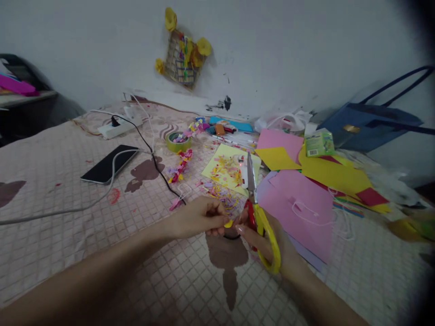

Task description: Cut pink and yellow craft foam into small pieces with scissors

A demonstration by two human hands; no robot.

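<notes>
Between the thumb and fingers of my left hand [200, 218] is a small yellow piece of paper [228, 223]. My right hand [268, 240] holds a pair of scissors [268, 235] with yellow and red handles, the thumb through the yellow loop. Their blades point up and away from me and look closed. Just beyond my hands lies a pale yellow sheet [220, 156] strewn with paper snippets, and more cut scraps [224, 199] are scattered in front of it. A white glue bottle [244, 172] rests on the sheet, partly behind the blades.
Pink paper [306, 208] and yellow sheets [333, 174] lie at the right, near a green box [319, 144] and a blue bag [370, 122]. To the left are a phone [109, 164], a power strip [118, 127] and trailing cables. Green tape [178, 142] sits mid-table.
</notes>
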